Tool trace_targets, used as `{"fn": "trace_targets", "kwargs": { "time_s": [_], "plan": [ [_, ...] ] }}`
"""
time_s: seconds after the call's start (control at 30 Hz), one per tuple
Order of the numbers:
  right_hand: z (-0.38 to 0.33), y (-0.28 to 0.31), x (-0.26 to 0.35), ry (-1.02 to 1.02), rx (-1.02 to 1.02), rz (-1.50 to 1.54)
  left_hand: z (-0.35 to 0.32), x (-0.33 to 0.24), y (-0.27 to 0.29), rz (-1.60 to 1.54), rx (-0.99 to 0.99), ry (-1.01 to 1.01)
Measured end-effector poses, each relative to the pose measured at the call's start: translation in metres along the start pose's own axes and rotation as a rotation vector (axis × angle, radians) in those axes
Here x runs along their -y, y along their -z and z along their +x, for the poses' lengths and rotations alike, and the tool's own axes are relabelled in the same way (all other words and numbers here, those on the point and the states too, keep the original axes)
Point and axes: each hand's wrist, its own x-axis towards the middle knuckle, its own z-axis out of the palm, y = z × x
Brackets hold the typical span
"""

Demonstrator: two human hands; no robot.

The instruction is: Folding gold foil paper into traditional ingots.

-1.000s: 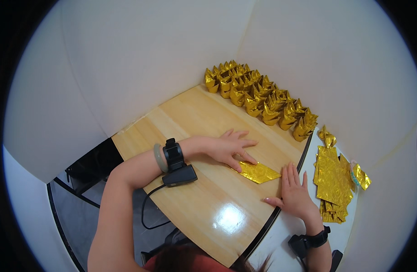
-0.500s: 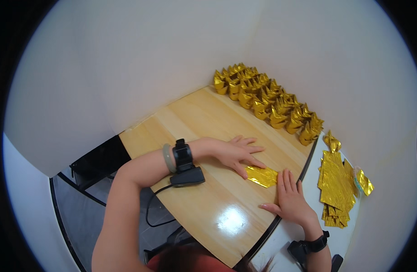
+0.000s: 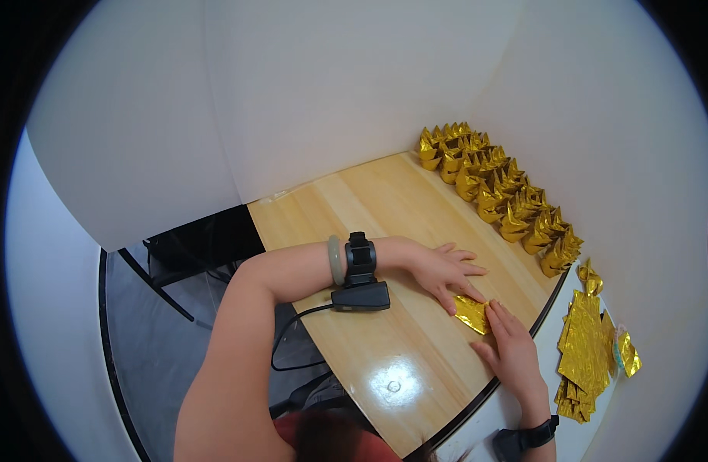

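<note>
A flat, folded piece of gold foil paper (image 3: pixel 472 315) lies on the wooden tabletop between my two hands. Spread fingers of my left hand (image 3: pixel 445 275) rest at its far left side, the thumb and index finger touching its edge. From the right, my right hand (image 3: pixel 514 353) lies flat with its fingertips on the foil's right end, covering part of it. Its thumb sticks out to the left on the wood. Neither hand grips anything; both press from above.
Rows of folded gold foil shapes (image 3: pixel 508 185) stand along the far right wall. On the white surface at right lie a stack of gold foil sheets (image 3: pixel 583 346) and a small gold bundle (image 3: pixel 630 355). A black wrist device (image 3: pixel 360 296) trails a cable by the table's left edge.
The whole view has swung, so the table and foil sit farther right in the picture. My right fingers have moved further onto the foil, and less of it shows. The right thumb has drawn in.
</note>
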Motion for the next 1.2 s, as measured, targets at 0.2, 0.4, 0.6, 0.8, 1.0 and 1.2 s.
{"fn": "trace_targets", "kwargs": {
  "time_s": [0.2, 0.4, 0.6, 0.8, 1.0, 1.2],
  "plan": [
    [0.002, -0.002, -0.004, 0.097, -0.213, 0.055, 0.003, 0.001, 0.002, -0.006, -0.243, -0.161],
    [0.004, -0.001, -0.002, 0.092, -0.234, 0.007, -0.004, -0.022, 0.013, -0.097, -0.211, -0.121],
    [0.000, 0.002, -0.002, 0.083, -0.289, 0.025, 0.000, -0.039, 0.013, 0.112, -0.281, -0.154],
    [0.003, -0.001, -0.002, 0.085, -0.296, 0.082, -0.005, -0.047, 0.014, 0.101, -0.271, -0.108],
    [0.002, -0.005, -0.005, -0.216, -0.233, 0.506, 0.002, -0.046, 0.011, -0.212, -0.213, 0.167],
    [0.005, -0.013, -0.010, -0.390, -0.172, 0.798, 0.007, -0.042, 0.008, -0.560, -0.344, 0.290]
  ]
}}
